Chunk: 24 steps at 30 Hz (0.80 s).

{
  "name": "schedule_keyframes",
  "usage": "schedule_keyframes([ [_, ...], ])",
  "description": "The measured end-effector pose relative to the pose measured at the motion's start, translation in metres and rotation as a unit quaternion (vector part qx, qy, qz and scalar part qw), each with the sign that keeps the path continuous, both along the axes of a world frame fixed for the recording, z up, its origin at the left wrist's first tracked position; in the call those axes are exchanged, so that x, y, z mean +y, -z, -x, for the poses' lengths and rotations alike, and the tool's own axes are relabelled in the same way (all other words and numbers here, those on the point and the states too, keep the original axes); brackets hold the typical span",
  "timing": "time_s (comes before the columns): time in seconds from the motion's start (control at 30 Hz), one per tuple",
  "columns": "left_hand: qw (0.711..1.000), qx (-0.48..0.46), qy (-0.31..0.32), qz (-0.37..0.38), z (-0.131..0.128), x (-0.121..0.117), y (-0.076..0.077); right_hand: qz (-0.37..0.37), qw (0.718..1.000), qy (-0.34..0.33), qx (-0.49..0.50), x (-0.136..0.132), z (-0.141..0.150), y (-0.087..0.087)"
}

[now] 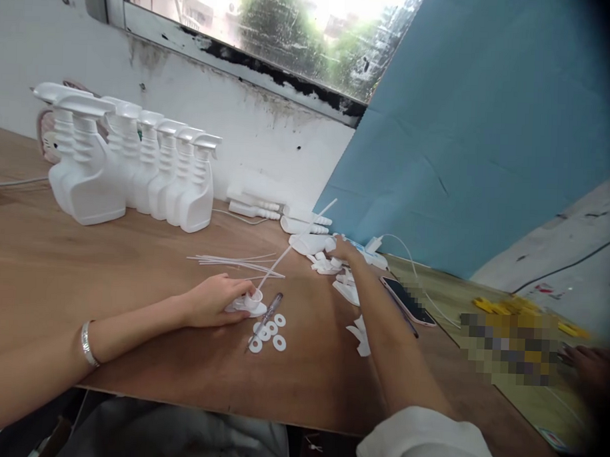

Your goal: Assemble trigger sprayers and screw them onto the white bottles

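My left hand [216,300] rests on the wooden table [83,281], fingers curled round a white spray-trigger head [247,302] whose thin dip tube [294,241] slants up to the right. My right hand [345,250] reaches far forward into a pile of white trigger parts [320,254] near the wall; its fingers are mostly hidden. Several white ring washers [270,331] and a pen-like tool [266,315] lie just right of my left hand. Loose thin tubes [234,261] lie beyond it.
A row of white spray bottles [137,169] stands at the back left. A phone [407,300] lies right of my right forearm, with a white cable behind it. More white pieces [360,334] lie by the forearm. Another person's hand [588,362] shows at far right. A blue board [462,147] leans against the wall.
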State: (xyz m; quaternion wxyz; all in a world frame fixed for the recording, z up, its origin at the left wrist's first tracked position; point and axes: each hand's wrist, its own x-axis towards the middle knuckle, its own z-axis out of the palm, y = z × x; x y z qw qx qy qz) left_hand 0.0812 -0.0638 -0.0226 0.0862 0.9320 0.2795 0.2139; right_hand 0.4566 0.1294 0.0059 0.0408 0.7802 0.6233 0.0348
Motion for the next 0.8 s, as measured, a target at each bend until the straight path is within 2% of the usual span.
schedule_keyframes([
  [0.27, 1.0, 0.002, 0.0, 0.001, 0.0, 0.001, 0.001, -0.003, 0.993, -0.05, -0.107, -0.005, 0.021, 0.001],
  [0.47, 1.0, 0.013, -0.002, 0.002, 0.001, 0.0, 0.0, -0.084, 0.981, -0.07, -0.162, -0.021, 0.033, -0.014],
  [0.6, 1.0, 0.014, -0.004, 0.004, 0.001, -0.001, -0.001, -0.149, 0.972, -0.059, -0.172, -0.035, 0.036, -0.036],
  [0.7, 1.0, 0.013, -0.008, 0.008, 0.001, -0.002, -0.002, -0.22, 0.963, -0.037, -0.153, -0.044, 0.04, -0.062],
  [0.8, 1.0, 0.009, -0.006, 0.012, 0.001, -0.001, -0.002, -0.398, 0.917, -0.018, -0.014, -0.056, 0.045, -0.098],
])
